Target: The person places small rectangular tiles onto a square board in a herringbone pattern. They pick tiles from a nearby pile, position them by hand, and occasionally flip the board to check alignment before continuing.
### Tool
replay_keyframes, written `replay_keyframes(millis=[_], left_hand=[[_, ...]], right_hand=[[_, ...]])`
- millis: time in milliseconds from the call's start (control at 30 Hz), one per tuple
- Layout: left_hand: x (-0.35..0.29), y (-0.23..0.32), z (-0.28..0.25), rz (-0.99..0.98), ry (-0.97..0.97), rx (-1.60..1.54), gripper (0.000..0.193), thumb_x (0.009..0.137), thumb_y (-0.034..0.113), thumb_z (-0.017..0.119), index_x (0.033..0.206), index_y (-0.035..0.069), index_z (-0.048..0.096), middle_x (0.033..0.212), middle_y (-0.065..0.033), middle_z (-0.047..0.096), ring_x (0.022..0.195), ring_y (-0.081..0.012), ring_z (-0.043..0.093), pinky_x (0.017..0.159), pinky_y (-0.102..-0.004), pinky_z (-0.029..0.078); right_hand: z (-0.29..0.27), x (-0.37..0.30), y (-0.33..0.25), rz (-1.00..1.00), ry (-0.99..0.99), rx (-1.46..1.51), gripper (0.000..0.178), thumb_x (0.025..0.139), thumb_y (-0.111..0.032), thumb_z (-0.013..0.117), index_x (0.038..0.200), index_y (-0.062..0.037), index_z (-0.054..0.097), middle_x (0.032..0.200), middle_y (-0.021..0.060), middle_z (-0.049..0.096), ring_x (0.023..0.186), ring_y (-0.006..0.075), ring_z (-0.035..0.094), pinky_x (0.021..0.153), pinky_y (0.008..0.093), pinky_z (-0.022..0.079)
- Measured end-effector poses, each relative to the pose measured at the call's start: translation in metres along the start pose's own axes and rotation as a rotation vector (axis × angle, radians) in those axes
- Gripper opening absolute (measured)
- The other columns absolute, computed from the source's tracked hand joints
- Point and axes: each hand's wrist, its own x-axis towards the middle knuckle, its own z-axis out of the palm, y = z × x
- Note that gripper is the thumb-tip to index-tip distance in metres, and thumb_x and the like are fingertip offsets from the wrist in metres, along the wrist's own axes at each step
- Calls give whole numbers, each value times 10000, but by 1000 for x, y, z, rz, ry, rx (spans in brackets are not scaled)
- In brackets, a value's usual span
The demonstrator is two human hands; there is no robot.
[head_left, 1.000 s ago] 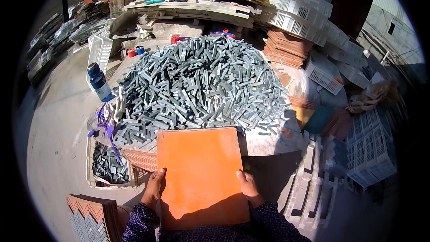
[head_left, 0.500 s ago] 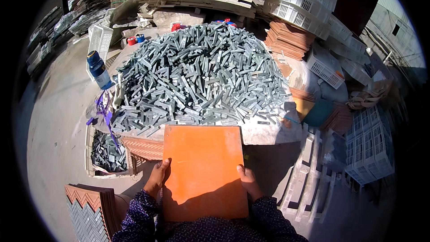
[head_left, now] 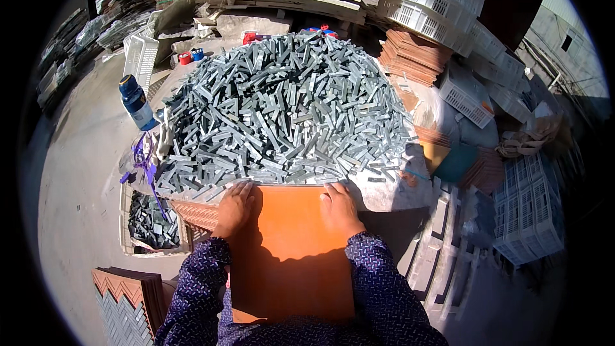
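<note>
An orange square board (head_left: 295,218) lies before my body, its far edge against the table piled with grey stone strips (head_left: 282,102). At the board's far left corner rests my left hand (head_left: 237,208), fingers stretched forward over the edge. My right hand (head_left: 340,208) lies likewise at the far right corner, its fingertips close to the nearest strips. Both hands look open, palms down, with no strip visible in them. Undersides of the fingers are hidden. Shadow covers the near part of the board.
A crate of strip pieces (head_left: 154,221) stands left, below a blue bottle (head_left: 136,102) and purple straps (head_left: 146,160). Herringbone-patterned panels (head_left: 125,301) lean at lower left. Right are a pale pallet (head_left: 442,250), white crates (head_left: 528,211) and stacked reddish boards (head_left: 415,54).
Both hands have left the board's sides and moved forward to its far corners. The board's far edge sits slightly lower in view.
</note>
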Motion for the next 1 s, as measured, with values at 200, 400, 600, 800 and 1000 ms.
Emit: replay_keyframes(millis=[200,400,600,800,1000], left_hand=[[-12,-2,6,49,64,2,375,843,151,530,1189,7,534,1204,-169,551,1142,-339,496,982,-409,379],[-5,7,3,25,68,38,379,859,150,506,1208,3,524,1228,-167,542,1163,-336,482,1008,-391,359],[-19,-1,15,7,85,4,457,861,156,525,1284,2,447,1325,-177,455,1248,-353,393,1040,-412,314],[-91,19,-1,-425,215,-246,439,788,155,664,1127,-34,459,1036,-216,539,937,-363,538,797,-387,448],[-126,4,-2,-772,-89,-1180,338,926,284,545,972,-44,614,759,9,559,667,-54,484,587,-210,412]], right_hand=[[8,-15,-1,-38,117,-1,332,855,-181,553,1129,6,565,1119,142,556,1006,352,524,850,415,429],[5,-5,-1,2,120,-8,337,850,-186,575,1139,-14,571,1128,131,561,990,317,551,819,397,457],[13,-10,7,-26,148,20,371,835,-175,585,1163,-4,551,1155,149,543,1041,338,529,872,411,437],[2,-78,-12,106,263,-63,611,788,-154,655,1292,28,362,1257,256,392,1112,409,433,942,434,373],[8,-147,1,601,-73,904,393,963,-308,420,1064,46,559,974,88,611,860,179,571,765,298,456]])
